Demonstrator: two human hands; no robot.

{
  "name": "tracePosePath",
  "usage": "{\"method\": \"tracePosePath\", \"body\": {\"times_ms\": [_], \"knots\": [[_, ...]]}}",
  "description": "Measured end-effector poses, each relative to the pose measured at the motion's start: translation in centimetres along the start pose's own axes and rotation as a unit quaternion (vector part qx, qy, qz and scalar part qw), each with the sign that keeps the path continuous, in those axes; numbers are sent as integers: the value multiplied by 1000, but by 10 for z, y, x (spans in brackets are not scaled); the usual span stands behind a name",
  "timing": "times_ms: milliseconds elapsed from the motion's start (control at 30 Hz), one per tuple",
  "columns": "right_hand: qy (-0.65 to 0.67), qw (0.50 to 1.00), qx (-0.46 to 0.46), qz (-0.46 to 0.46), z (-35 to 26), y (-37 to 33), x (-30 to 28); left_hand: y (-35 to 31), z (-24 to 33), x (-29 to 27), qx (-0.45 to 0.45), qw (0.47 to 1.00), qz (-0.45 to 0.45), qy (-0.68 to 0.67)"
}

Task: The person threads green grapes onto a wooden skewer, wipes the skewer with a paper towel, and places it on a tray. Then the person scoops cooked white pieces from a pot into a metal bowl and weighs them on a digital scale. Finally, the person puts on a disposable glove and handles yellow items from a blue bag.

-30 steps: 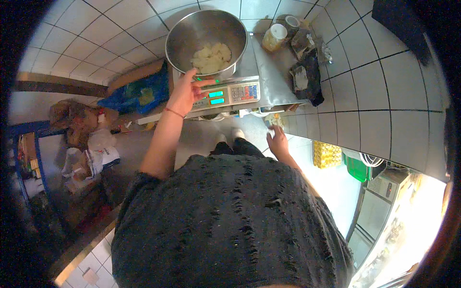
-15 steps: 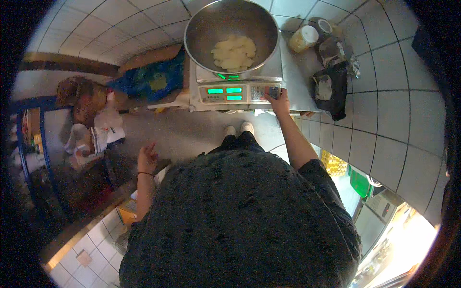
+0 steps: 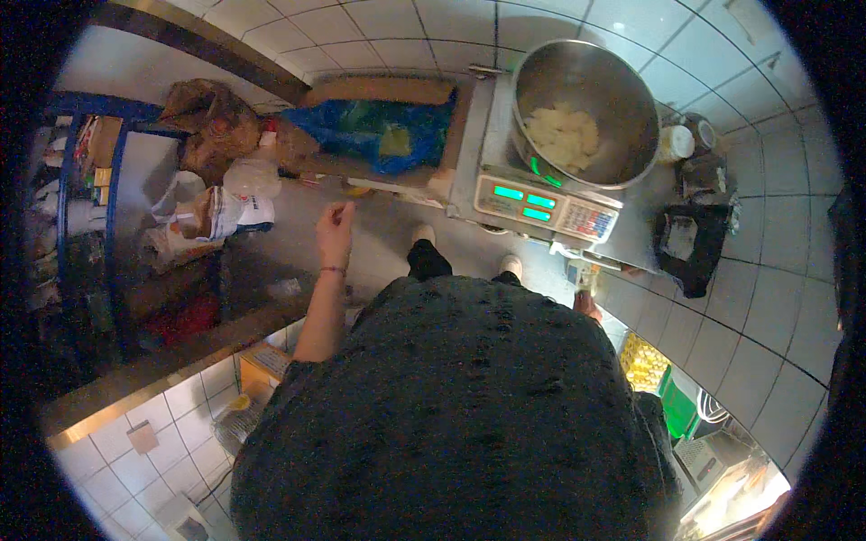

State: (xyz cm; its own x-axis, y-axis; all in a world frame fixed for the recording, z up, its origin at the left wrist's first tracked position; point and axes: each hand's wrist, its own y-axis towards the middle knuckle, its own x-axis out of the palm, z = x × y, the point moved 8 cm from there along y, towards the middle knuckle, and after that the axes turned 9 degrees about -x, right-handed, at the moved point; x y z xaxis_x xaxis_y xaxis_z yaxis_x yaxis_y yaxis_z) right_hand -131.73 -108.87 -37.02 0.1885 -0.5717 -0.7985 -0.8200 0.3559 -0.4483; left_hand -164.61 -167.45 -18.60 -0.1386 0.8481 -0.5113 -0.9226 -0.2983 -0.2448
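A wide steel bowl (image 3: 622,99) rests on a digital scale (image 3: 547,208) with lit green displays and a keypad. Pale, thin slices of food (image 3: 564,135) lie in the bowl. My left hand (image 3: 336,233) hangs in the air over the floor, fingers curled in, with nothing visible in them. It is nearest to a blue plastic bag (image 3: 379,131) in a cardboard box, and touches nothing. My right hand (image 3: 586,305) is low beside my body, below the scale's right end. Only part of it shows and its fingers are hard to make out.
Right of the bowl stand lidded jars (image 3: 675,144) and a black bag (image 3: 693,248) by the tiled wall. Paper and plastic bags (image 3: 225,212) fill the left, next to a blue-framed shelf (image 3: 113,243). A green crate (image 3: 675,404) stands at the lower right.
My right hand has left the scale's keypad and dropped to my side. My left hand has risen forward, its fingers curling in. The view has turned left, so the scale appears farther right.
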Motion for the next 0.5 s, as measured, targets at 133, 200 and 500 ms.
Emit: {"method": "tracePosePath", "body": {"times_ms": [133, 200, 500], "knots": [[-132, 966, -190, -116, -72, -28, 41, 59, 109, 29, 317, 905, -33, 282], [-82, 951, -297, 18, -164, -31, 16, 82, 133, 52, 448, 815, -13, 367], [162, 913, -361, 93, -538, 170, -39, 162, 96, 53, 465, 747, -150, 451]]}}
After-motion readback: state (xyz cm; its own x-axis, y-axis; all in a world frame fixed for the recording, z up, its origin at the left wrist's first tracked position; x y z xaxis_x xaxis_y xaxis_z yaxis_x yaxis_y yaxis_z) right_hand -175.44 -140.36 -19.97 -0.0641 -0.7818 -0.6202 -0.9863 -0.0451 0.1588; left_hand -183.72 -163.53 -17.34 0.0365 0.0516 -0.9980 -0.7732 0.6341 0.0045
